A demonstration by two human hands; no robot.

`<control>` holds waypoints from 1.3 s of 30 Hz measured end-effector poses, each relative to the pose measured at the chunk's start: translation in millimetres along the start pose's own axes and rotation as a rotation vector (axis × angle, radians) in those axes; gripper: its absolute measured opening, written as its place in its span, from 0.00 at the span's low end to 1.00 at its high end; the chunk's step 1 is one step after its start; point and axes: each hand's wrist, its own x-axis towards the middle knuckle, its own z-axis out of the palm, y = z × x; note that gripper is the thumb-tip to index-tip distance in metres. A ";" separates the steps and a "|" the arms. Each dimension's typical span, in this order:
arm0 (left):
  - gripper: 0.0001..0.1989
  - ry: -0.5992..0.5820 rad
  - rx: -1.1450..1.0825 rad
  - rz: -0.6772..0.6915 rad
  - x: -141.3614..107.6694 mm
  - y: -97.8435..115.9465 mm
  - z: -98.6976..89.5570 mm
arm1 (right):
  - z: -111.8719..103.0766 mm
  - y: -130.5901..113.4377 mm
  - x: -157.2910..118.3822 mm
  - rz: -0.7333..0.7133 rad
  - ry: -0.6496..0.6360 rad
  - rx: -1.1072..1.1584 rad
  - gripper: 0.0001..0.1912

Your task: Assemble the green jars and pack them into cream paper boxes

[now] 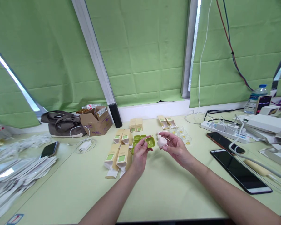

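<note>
Near the middle of the table, my left hand (140, 153) grips a small green square dish (150, 142) with a pale spot inside. Just to its right, my right hand (176, 147) pinches a small whitish rounded object (162, 142) whose kind I cannot make out. The two held things are close together but apart. Behind my left hand lie several more green square dishes (137, 137), partly hidden by it. Several small kraft-paper boxes (124, 156) with green squares on them lie to the left. Clear plastic cups (187, 139) with yellow spots sit beyond my right hand.
More kraft boxes (136, 124) stand at the back. On the left are a cardboard box (98, 123), a grey bag (63, 125), a charger (85, 145) and piled white packaging (25, 172). Phones (240, 170), cables and a power strip (224, 129) occupy the right.
</note>
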 end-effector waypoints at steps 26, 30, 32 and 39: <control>0.32 0.056 0.213 0.060 3.8 -4.0 2.3 | -0.3 14.2 7.8 -0.066 0.075 -0.229 0.20; 0.33 0.048 0.237 0.051 2.4 -1.3 4.8 | -1.4 13.4 7.7 -0.050 0.066 -0.242 0.20; 0.32 0.052 0.248 0.058 2.1 -0.6 5.5 | -1.4 13.4 7.7 -0.052 0.073 -0.243 0.19; 0.28 0.043 0.295 0.106 1.1 -1.6 6.1 | 0.1 15.4 7.8 -0.054 0.076 -0.251 0.19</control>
